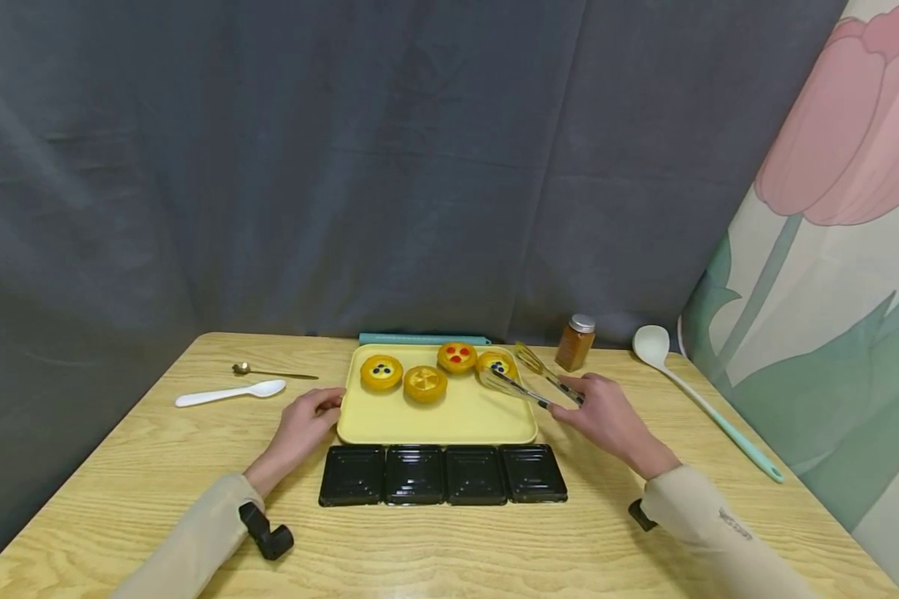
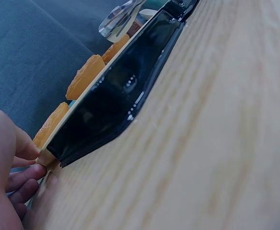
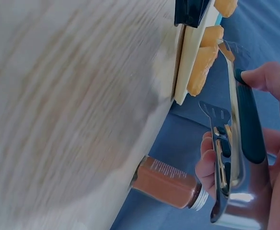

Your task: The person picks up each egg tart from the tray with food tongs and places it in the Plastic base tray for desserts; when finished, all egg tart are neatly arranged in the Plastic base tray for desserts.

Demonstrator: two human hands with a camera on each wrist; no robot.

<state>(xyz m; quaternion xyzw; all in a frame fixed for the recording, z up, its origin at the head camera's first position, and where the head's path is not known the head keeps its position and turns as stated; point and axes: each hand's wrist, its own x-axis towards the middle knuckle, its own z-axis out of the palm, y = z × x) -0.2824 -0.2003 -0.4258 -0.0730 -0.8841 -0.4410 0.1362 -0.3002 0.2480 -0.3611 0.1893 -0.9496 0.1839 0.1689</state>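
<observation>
Over the right end of the yellow tray (image 1: 449,426), metal tongs (image 3: 251,122) reach out leftward from the right hand (image 1: 608,418), which grips them, thumb on one arm, fingers on the other; tips spread. One tip overlaps the near side of the rightmost blue-dotted tart (image 1: 498,363); contact hard to judge from the head view. The other tip is off the tray's right edge. Left hand (image 1: 304,423) pinches the tray's left edge, well apart from that tart. Black four-well tray (image 1: 415,477) just in front, spice jar (image 1: 575,344) beyond the right hand, white spoon (image 1: 232,393) at far left.
</observation>
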